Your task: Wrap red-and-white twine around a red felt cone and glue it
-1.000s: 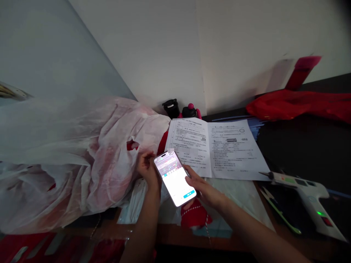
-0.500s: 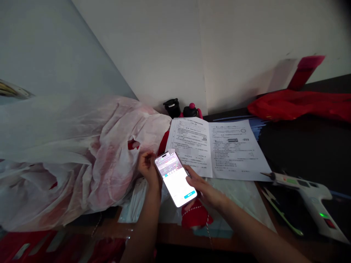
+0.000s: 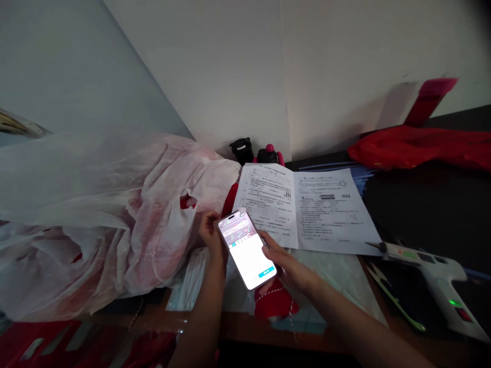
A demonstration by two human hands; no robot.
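Note:
A phone with a lit screen, mostly white with a blue button near its bottom, is gripped in my right hand along its lower right side. My left hand is beside the phone's upper left edge with its fingers curled; whether they touch the phone or pinch anything is hidden. Beyond the phone lies an unfolded printed paper. Below it, a red item with red-and-white twisted cord shows partly under my right hand.
A large translucent plastic bag fills the left side. On the right lie a white glue gun with a green light and a green-edged tool. A black-lidded bottle stands at the wall, near a red cloth bundle.
My left hand has shifted slightly right, its fingers curled closer together. The phone stays in my right hand, almost unmoved.

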